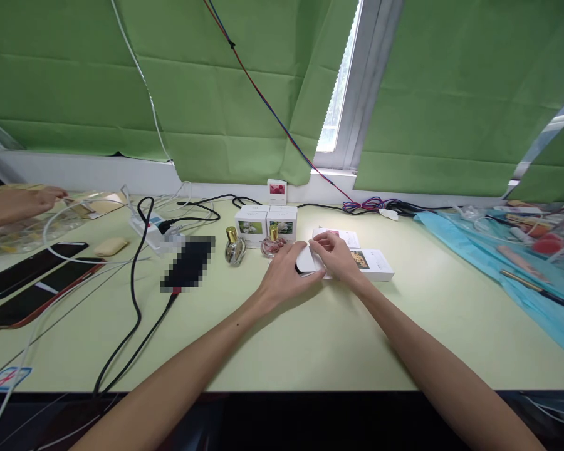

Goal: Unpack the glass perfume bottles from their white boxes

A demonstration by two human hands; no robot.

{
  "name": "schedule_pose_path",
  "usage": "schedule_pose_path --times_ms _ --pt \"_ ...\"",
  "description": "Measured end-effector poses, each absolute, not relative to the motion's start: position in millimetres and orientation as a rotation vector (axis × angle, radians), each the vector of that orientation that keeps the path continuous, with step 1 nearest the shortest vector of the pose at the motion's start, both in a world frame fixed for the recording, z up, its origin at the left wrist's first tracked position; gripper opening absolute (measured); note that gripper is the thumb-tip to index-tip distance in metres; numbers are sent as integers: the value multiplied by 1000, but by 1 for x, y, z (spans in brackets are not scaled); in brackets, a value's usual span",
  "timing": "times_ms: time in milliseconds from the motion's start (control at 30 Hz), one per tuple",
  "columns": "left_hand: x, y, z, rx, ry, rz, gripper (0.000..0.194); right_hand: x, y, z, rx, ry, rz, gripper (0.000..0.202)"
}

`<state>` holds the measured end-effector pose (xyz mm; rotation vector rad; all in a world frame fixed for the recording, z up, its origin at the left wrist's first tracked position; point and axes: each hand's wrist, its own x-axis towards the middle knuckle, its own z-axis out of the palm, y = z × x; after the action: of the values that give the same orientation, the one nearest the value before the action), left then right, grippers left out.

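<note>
Near the middle of the pale table (282, 351), my left hand (286, 274) is wrapped round a small white box (309, 262) with a dark opening at its left side. My right hand (337, 255) has its fingers bent against the upper right edge of this box. To the right lies a flat white box (376, 264) with a flower picture, and another white box (345, 238) is just behind it. Left of my hands stand a gold-capped glass bottle (235, 248) and a pinkish bottle (270, 246), partly hidden by my left hand. Two white boxes with flower pictures (251, 227) (282, 225) stand behind them.
A small white box (277, 192) stands against the wall. Phones (37, 266), a power strip (148, 230) and cables occupy the left, where another person's hand (44, 198) reaches in. Blue sheeting (493, 260) with assorted items covers the right.
</note>
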<state>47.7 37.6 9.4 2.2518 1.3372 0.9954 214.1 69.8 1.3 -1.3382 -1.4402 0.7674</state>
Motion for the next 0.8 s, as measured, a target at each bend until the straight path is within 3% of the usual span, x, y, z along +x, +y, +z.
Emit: schedule_pose_path --times_ms 800 --pt "44 40 6 2023 870 1219 59 216 67 13 -1114 -1226 1031 43"
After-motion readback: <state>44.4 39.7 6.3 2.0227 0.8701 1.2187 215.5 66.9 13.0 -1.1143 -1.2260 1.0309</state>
